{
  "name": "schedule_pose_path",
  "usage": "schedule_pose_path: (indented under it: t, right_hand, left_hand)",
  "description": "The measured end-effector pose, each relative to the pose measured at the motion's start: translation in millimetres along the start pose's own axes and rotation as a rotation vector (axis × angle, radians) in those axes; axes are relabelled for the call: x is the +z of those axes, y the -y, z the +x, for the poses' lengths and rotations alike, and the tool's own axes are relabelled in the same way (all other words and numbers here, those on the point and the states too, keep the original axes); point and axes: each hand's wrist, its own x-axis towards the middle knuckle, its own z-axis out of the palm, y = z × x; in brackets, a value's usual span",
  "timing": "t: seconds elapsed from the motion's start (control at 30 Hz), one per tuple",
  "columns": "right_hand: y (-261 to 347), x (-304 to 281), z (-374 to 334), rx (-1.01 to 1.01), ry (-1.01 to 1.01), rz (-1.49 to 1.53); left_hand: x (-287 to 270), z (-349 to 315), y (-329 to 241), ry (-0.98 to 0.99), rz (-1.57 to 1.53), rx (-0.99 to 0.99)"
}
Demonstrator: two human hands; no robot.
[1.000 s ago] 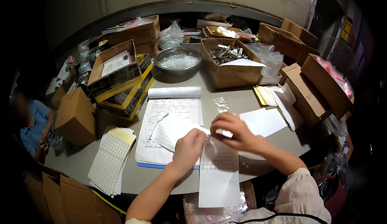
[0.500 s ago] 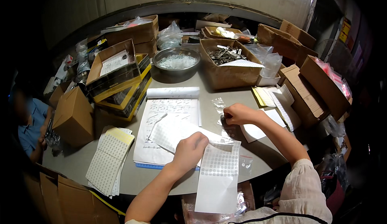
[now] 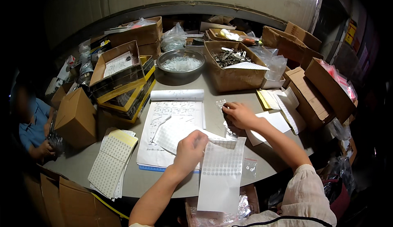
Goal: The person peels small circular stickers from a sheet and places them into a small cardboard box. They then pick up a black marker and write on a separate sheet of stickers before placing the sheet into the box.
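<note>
My left hand (image 3: 190,148) pinches the top of a white sheet of round grey stickers (image 3: 221,159), which hangs past the table's front edge. Part of the sheet folds back behind its upper edge. Farther right, my right hand (image 3: 241,115) presses down with bent fingers over small clear zip bags (image 3: 220,103); whatever lies under its fingertips is hidden. Nearer me, another small zip bag (image 3: 250,166) holds tiny white pieces. Beneath my left hand, a second sticker sheet (image 3: 168,135) rests on an open notepad (image 3: 151,155) with handwriting and sketches.
Printed label sheets (image 3: 112,157) are stacked at left. Behind stand a metal bowl (image 3: 180,64) of clear small parts and a cardboard box (image 3: 233,79) of metal pieces. More boxes (image 3: 71,118) line both sides. Another person (image 3: 35,122) sits at far left.
My right hand has moved slightly away from me and its fingers point more to the left. My left hand has shifted a little nearer the table's far side, still holding the sticker sheet.
</note>
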Motion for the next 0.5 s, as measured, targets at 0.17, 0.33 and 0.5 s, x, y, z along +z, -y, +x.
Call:
schedule_pose_path:
  t: [0.17,0.33,0.5]
  right_hand:
    - [28.8,-16.6,-3.3,0.017,0.062,0.034]
    - [19.3,-4.4,-10.7,-0.002,-0.072,0.03]
    - [38.2,-13.1,-8.8,0.117,0.141,0.086]
  left_hand:
    - [-13.1,-1.0,-0.3,0.014,-0.205,-0.005]
    - [-33.0,9.4,-11.5,-0.079,-0.58,-0.117]
    - [-67.8,38.6,11.6,-0.227,-1.044,-0.369]
